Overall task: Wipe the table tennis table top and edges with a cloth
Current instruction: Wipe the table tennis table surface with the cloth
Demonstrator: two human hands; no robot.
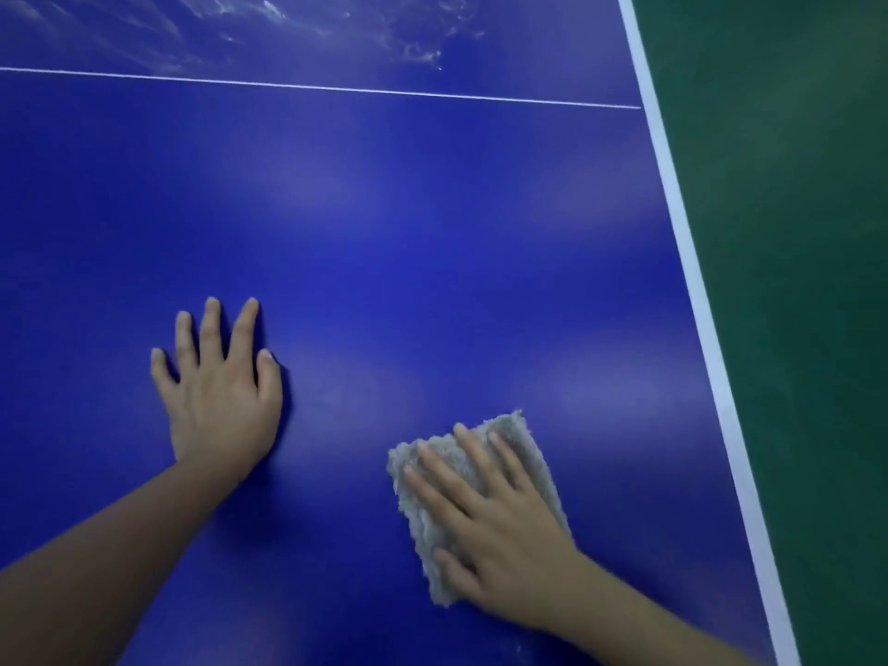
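Your right hand (499,531) lies flat on the cloth (461,511), fingers spread and pressing it onto the blue table (408,233). That's an open-palmed grip, nothing pinched, just the grey fuzzy cloth pinned under your palm. The cloth pokes out past your fingertips and beside your thumb. Your left hand (221,391) is off to the left of the cloth, well apart, palm down and fingers splayed on bare table, holding nothing. To the right of your cloth hand runs the white edge line (692,262), with green floor (793,233) beyond it. Far ahead of both hands, past the thin white centre line (336,88), pale smears (336,26) streak the surface.
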